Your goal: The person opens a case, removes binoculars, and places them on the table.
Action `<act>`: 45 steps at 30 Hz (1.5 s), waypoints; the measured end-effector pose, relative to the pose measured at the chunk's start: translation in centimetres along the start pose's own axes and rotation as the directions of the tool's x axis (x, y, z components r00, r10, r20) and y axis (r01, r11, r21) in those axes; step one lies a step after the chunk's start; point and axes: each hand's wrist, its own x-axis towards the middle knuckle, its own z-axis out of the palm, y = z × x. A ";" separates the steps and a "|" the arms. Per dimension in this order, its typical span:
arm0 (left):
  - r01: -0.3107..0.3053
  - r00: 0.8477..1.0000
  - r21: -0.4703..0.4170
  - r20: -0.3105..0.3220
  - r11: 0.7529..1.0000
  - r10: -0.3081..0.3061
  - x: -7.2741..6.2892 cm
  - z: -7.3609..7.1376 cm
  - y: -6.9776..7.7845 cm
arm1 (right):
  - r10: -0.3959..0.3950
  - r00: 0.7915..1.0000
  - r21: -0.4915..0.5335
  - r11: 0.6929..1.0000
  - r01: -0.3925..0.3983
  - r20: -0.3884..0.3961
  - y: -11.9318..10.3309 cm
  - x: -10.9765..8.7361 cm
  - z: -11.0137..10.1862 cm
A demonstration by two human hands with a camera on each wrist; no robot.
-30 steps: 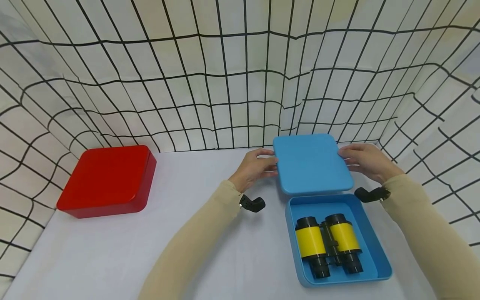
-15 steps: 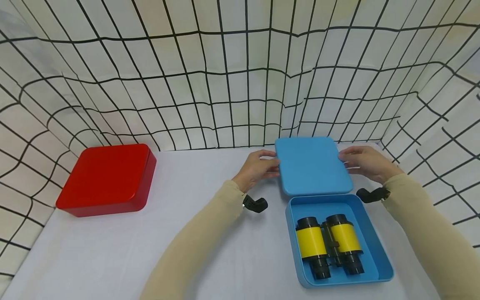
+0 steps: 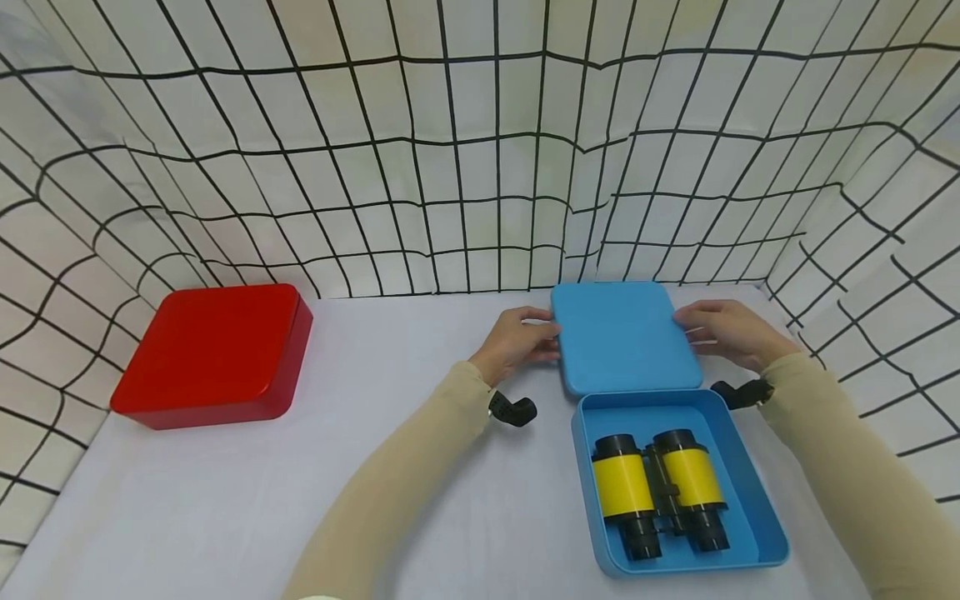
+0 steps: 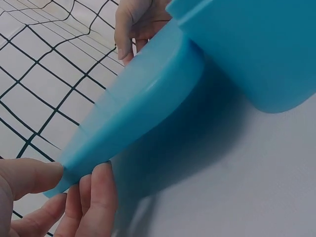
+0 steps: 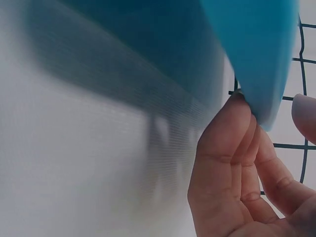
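Note:
A flat blue lid [image 3: 630, 337] lies just beyond the blue box [image 3: 750, 508], its near edge close to the box's far rim. My left hand [image 3: 513, 343] pinches the lid's left edge, thumb above and fingers below, as the left wrist view shows. At the opposite edge, my right hand [image 3: 723, 335] has bent fingers against the lid's underside; in the right wrist view its thumb [image 5: 303, 116] stands a little off the lid. Shadow falls on the table under the lid [image 4: 133, 108]. Inside the box lie yellow and black binoculars [image 3: 622, 487].
A closed red box [image 3: 213, 354] stands at the far left of the white table [image 3: 435, 375]. Black-gridded white walls [image 3: 480, 167] close off the back and sides. A black camera mount sticks out from each wrist.
The lid has come down slightly and toward me, both hands moving with it. Its near edge is now closer to the box. Binoculars and red box stay where they were.

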 end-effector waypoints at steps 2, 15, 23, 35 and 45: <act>0.011 1.000 0.002 -0.005 1.000 -0.011 0.0 0.0 -0.1 | -0.002 1.000 0.004 1.000 0.002 0.005 0.1 0.1 0.1; 0.042 0.999 0.006 0.001 0.999 -0.042 0.3 -0.2 0.0 | 0.024 1.000 0.016 1.000 -0.024 0.012 0.4 0.7 0.4; 0.052 0.999 0.024 0.009 0.998 -0.052 0.2 -0.5 0.1 | 0.018 1.000 0.016 1.000 -0.019 0.010 0.9 1.0 0.4; 0.041 0.999 0.205 -0.017 0.978 -0.039 0.0 -0.4 0.1 | -0.012 1.000 -0.022 1.000 0.012 0.004 0.9 0.5 0.7; 0.003 1.000 0.401 -0.029 0.916 0.009 -0.2 -0.1 0.0 | -0.005 1.000 -0.039 0.999 0.005 -0.003 1.2 0.3 1.0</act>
